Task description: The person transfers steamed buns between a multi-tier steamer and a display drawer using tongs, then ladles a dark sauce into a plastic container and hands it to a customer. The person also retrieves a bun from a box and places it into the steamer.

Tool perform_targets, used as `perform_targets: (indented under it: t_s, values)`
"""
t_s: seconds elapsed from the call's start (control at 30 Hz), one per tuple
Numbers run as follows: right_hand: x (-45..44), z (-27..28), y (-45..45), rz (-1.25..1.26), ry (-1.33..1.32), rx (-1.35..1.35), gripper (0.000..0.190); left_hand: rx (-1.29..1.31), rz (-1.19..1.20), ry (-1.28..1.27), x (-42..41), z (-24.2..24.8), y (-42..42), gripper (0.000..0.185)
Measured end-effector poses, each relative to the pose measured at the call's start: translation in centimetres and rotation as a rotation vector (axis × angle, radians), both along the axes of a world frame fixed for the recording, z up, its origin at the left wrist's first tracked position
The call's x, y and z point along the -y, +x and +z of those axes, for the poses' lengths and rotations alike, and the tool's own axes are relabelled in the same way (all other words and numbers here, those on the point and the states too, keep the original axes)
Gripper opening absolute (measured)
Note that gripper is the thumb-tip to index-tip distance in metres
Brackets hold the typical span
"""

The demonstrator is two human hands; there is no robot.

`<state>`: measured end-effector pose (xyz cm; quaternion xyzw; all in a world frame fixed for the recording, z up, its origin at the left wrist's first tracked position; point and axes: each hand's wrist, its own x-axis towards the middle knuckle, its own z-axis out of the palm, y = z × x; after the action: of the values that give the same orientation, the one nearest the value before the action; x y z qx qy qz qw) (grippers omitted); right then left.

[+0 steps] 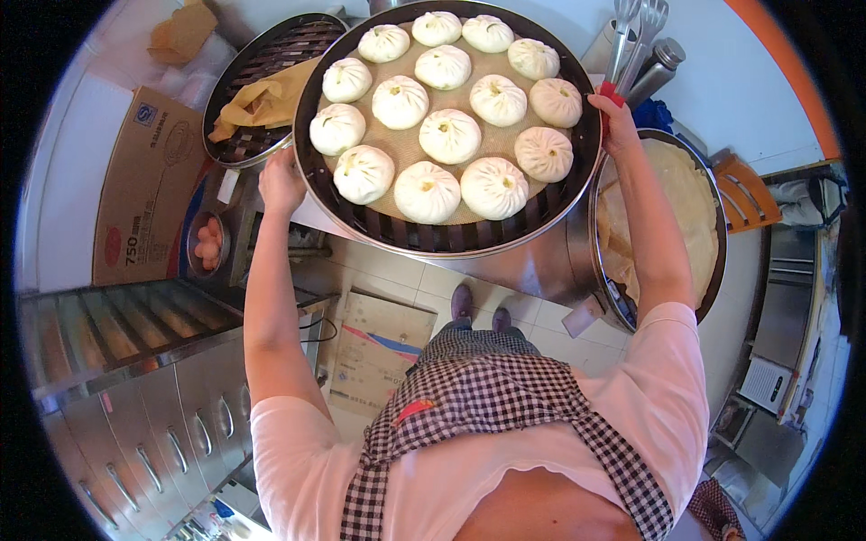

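Note:
A round steamer tray (433, 235) with a metal rim and dark slats is held up before me, over the metal counter. On its mesh liner (404, 144) sit several pleated steamed buns (449, 137), spaced apart, some with green filling showing at the top. My left hand (281, 184) grips the left side of the rim, its fingers partly hidden behind it. At the right side my right hand (618, 128) holds the rim, thumb towards the top. Just above that hand, metal tongs (646, 40) and a red grip (611, 93) show.
Left of the tray lies another slatted steamer (291, 40) with a yellowish cloth (267, 101). A cloth-covered round steamer (690, 223) stands at right. Bowled eggs (208, 242) and a cardboard box (145, 196) are at left. Flattened cardboard (382, 345) lies on the tiled floor.

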<state>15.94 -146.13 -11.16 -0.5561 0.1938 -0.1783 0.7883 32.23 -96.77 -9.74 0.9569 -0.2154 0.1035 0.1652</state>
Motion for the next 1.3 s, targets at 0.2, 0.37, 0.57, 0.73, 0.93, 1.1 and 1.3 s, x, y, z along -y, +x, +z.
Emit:
perform_targets:
  t_s: [0.2, 0.37, 0.57, 0.73, 0.93, 1.1, 1.3]
  values:
    - [-1.6, 1.0, -0.1, -0.012, 0.043, -0.03, 0.012, -0.101, -0.034, 0.028, -1.8, -0.7, 2.5, 0.03]
    - [-1.7, 1.2, 0.3, 0.029, 0.088, -0.034, 0.013, -0.116, -0.064, 0.028, -2.0, -0.8, 2.8, 0.028]
    - [-0.2, 0.8, -0.3, 0.009, 0.017, -0.053, 0.014, -0.116, 0.067, 0.133, -0.2, -0.6, 0.8, 0.024]
    - [-0.2, 5.1, -2.4, -0.258, -0.756, -0.334, 0.028, -0.011, 0.061, 0.139, -0.6, -0.4, -1.2, 0.035]
    - [-3.1, 11.8, -6.8, -0.08, -1.037, -0.369, 0.066, 0.19, 0.173, -0.093, 0.4, 0.6, -6.6, 0.061]
    - [-9.2, 15.8, -9.1, 0.325, -1.287, -0.592, 0.075, 0.182, 0.262, -0.367, -1.3, -3.7, -17.4, 0.052]
    - [-9.3, 14.6, -9.2, 0.444, -1.551, -0.452, 0.075, -0.333, 0.366, -0.396, -2.1, -9.4, -30.6, 0.033]
